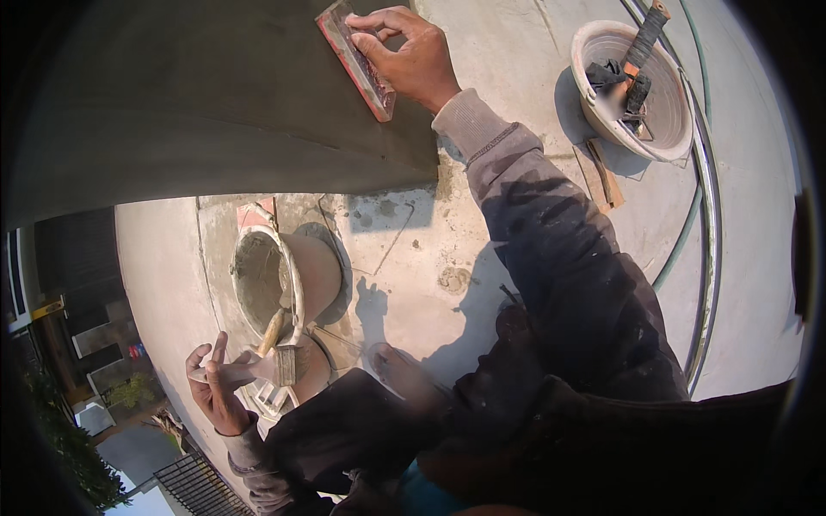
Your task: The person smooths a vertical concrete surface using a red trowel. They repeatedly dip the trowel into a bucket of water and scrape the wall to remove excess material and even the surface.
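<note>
My right hand (411, 56) grips a plastering float (357, 64) with a red edge, its fingers and thumb closed on the near side. The float lies flat against a smooth, damp-looking grey plastered surface (215, 103), close to its right-hand corner. Lower left, my left hand (217, 391) is closed round the pale handle of a flat brush (287, 366), bristles turned to the right. Just beyond the brush stands a mortar-smeared bucket (318, 275). A wooden-handled tool (273, 331) leans at its near rim.
Another pale container (313, 370) sits below the bucket, partly hidden by the brush. At the upper right, a bucket (675, 120) holds tools and dark cloth. Wood pieces (598, 176) lie beside it. A metal rail (707, 241) and green hose (680, 241) run along the right.
</note>
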The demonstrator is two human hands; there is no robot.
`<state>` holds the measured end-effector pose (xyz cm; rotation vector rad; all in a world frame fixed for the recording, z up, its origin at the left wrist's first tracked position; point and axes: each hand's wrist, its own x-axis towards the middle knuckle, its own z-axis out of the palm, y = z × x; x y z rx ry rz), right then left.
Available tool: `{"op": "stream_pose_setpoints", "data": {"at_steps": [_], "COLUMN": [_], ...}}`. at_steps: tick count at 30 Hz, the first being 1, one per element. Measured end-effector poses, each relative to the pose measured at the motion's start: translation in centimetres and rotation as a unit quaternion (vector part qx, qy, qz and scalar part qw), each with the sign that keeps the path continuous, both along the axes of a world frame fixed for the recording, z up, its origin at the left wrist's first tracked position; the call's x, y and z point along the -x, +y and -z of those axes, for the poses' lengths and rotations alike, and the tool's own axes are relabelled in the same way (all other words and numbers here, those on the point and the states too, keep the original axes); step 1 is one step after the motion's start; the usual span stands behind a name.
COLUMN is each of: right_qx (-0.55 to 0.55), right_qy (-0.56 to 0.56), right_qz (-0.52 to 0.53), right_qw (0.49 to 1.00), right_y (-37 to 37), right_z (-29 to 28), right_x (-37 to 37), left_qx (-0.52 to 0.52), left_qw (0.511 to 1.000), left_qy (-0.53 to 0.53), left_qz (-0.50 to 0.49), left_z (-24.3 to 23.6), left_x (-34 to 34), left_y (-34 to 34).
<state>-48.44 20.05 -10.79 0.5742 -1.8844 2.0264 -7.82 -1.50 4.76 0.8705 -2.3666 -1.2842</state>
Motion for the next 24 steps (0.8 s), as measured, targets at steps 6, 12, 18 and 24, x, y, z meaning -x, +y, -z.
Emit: {"op": "stream_pose_setpoints", "data": {"at_steps": [6,12,18,24], "right_qx": [0.043,-0.024,0.009,0.068], "right_qy": [0.149,0.069,0.142,0.193], "right_qz": [0.062,0.07,0.019,0.041], "right_qw": [0.986,0.995,0.99,0.978], "right_y": [-0.1,1.3,1.8,0.2], "right_z": [-0.4,-4.7,2.7,-6.2], "right_x": [-1.7,1.8,-4.8,0.5], "left_qx": [0.003,-0.017,-0.009,-0.023], "left_qw": [0.999,1.0,0.999,0.999], "left_qy": [0.034,0.016,0.014,0.012], "left_qz": [-0.032,0.001,-0.035,-0.021], "left_z": [0.1,1.6,0.4,0.5], "left_x": [-0.4,2.2,1.0,0.3], "left_y": [-1.3,-0.7,-0.5,-1.0]}}
